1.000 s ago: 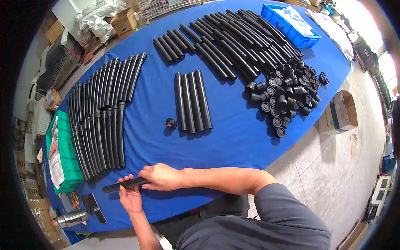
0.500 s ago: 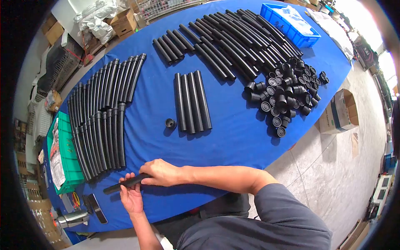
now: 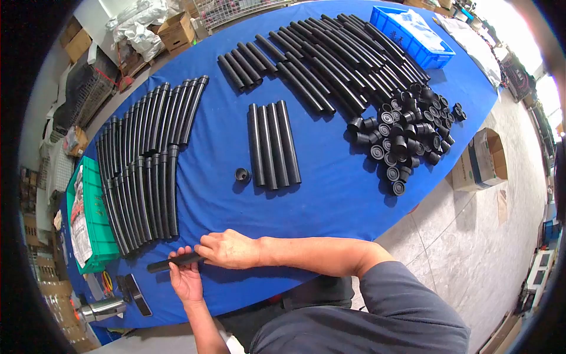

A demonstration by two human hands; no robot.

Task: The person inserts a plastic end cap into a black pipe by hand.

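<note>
A black plastic tube (image 3: 161,266) slants in front of me over the near left part of the cloth. My left hand (image 3: 187,280) grips its middle, palm up, with the thumb and fingers around it. Wrapped round the tube's right end are the fingers of my right hand (image 3: 229,249), which hide that end. Beyond my hands, several bare tubes (image 3: 269,147) lie side by side, and one loose black cap (image 3: 242,174) stands just left of them.
Capped tubes (image 3: 141,168) lie in two rows at left, beside a green crate (image 3: 97,224). More tubes (image 3: 336,59) cover the back, near a blue crate (image 3: 413,35). Black caps (image 3: 407,130) are heaped at right. A phone (image 3: 137,296) and tape dispenser (image 3: 103,310) are near left.
My right hand has rolled over at the tube's end, its fingers now curled tighter with the knuckles up. The left hand keeps its hold in nearly the same place.
</note>
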